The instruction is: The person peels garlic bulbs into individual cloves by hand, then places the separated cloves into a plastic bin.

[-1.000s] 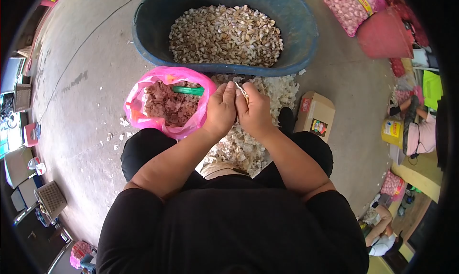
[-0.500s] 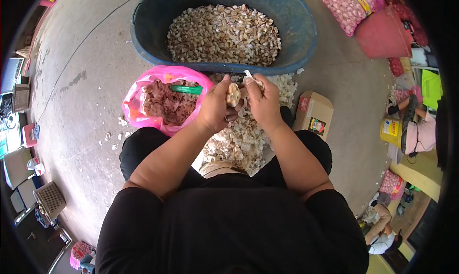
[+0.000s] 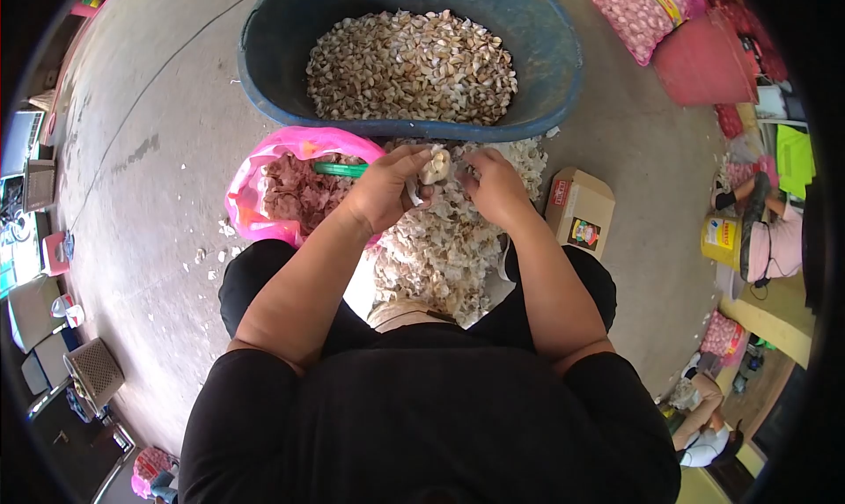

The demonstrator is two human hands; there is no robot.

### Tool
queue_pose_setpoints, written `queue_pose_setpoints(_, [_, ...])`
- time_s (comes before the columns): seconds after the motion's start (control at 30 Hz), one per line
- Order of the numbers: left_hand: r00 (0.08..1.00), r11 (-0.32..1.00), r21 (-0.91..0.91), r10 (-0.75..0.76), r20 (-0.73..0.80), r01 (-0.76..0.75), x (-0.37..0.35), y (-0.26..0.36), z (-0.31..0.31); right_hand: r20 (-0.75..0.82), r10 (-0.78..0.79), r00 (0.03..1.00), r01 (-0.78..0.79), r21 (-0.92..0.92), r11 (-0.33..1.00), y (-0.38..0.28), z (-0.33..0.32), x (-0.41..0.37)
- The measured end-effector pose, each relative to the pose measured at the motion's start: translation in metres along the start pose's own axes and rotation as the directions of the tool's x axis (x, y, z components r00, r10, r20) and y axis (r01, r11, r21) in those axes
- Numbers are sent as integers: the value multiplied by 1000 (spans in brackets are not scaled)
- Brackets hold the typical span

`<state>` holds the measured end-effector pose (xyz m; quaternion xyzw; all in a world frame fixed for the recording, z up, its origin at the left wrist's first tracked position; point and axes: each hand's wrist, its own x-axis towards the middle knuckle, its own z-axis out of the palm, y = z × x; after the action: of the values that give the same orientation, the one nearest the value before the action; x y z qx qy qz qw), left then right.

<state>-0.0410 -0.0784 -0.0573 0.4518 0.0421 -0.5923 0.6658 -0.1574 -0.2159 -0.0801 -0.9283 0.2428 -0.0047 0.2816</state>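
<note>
A partly peeled garlic bulb (image 3: 435, 166) is held between the thumb and fingers of my left hand (image 3: 388, 187), with a bit of white skin hanging beneath it. Just right of the bulb is my right hand (image 3: 496, 187), apart from it, fingers curled and a little blurred; whether anything small is in them cannot be made out. Below both hands lies a heap of loose garlic skins (image 3: 431, 257). Beyond them stands a blue tub (image 3: 290, 90) with many garlic cloves (image 3: 414, 64) in it.
An open pink bag (image 3: 242, 183) of reddish skins, with a green object (image 3: 341, 169) inside, lies at left. A cardboard box (image 3: 578, 212) is at right. Farther right are a red tub (image 3: 704, 59), a bag of garlic (image 3: 640, 20), a yellow bucket (image 3: 721, 240) and two people.
My right hand has moved away from the bulb, down and to the right, and the white skin it held up no longer shows. My left hand has shifted slightly left with the bulb.
</note>
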Motion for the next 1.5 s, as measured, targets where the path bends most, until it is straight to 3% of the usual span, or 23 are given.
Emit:
queue_pose_setpoints(0.07, [992, 997, 71, -44, 115, 36, 1, 0, -6, 87, -35, 996, -15, 518, 855, -13, -2, 0])
queue_pose_setpoints(0.13, [986, 993, 94, -86, 141, 73, 2, 0, -6, 138, -106, 985, -73, 881, 467, -31, -8, 0])
queue_pose_setpoints(0.17, [988, 992, 82, -106, 110, 98, 1, -1, -3, 18, -142, 990, 72, 795, 602, -30, 0, -2])
queue_pose_setpoints(0.23, [992, 995, 18, -96, 81, 95, 1, -8, 0, -70, -100, 992, 122, 606, 786, -32, -4, -3])
queue_pose_setpoints(0.27, [999, 976, 212, 35, 23, -39, 5, -15, 0, -118, -90, 989, 137, 495, 858, -34, -7, -3])
queue_pose_setpoints(0.33, [950, 777, 578, 313, -13, -248, 0, -14, 12, -257, -34, 966, 155, 465, 872, -41, -7, -6])
queue_pose_setpoints(0.37, [981, 792, 599, 185, -54, -116, -8, -10, 13, -297, -20, 955, 161, 459, 874, -44, -5, -8])
queue_pose_setpoints(0.47, [989, 954, 290, -35, -144, 76, -11, -11, 25, -298, -68, 952, 171, 331, 928, -46, 4, -15])
queue_pose_setpoints(0.57, [988, 983, 165, 102, -115, -82, 4, -36, 16, -332, -186, 925, 250, 160, 955, -51, 9, -19])
queue_pose_setpoints(0.63, [990, 992, 99, 93, -107, -83, 2, -34, 16, -366, -219, 905, 296, 169, 940, -54, 5, -19])
queue_pose_setpoints(0.73, [982, 990, -126, -43, 181, 67, -5, -18, 8, -324, -271, 906, 338, 170, 926, -58, -8, -17])
queue_pose_setpoints(0.77, [981, 982, -140, -102, 167, 126, -9, -14, 12, -292, -287, 913, 344, 170, 923, -57, -11, -17])
queue_pose_setpoints(0.9, [989, 998, 23, -67, 132, 65, -10, -7, 6, -274, -346, 897, 403, 189, 895, -56, -15, -14])
queue_pose_setpoints(1.0, [992, 999, -34, -32, 119, 36, -12, -12, 10, -286, -377, 881, 424, 120, 898, -55, -12, -17])
queue_pose_setpoints(1.03, [998, 999, 10, -42, 48, 41, -16, -8, 18, -280, -382, 881, 427, 119, 896, -53, -10, -17])
queue_pose_setpoints(1.13, [997, 977, 207, -57, 43, 47, -16, -12, 11, -263, -376, 888, 425, 160, 891, -49, -8, -20])
queue_pose_setpoints(1.2, [999, 989, 151, -10, 36, 5, -16, -19, 12, -208, -361, 909, 399, 183, 898, -49, -11, -22])
queue_pose_setpoints(1.27, [1000, 999, 45, -2, -5, 2, -15, -25, 14, -285, -373, 883, 431, 174, 885, -49, -6, -23])
queue_pose_setpoints(1.33, [988, 979, 151, 147, -38, -140, -15, -32, 16, -289, -349, 891, 404, 157, 901, -51, -6, -23])
queue_pose_setpoints(1.47, [878, 777, 449, 476, 38, -441, -17, -35, 17, -294, -189, 937, 307, 436, 846, -56, -8, -20])
queue_pose_setpoints(1.5, [885, 792, 438, 466, 15, -425, -18, -34, 18, -307, -150, 940, 290, 487, 824, -56, -8, -19])
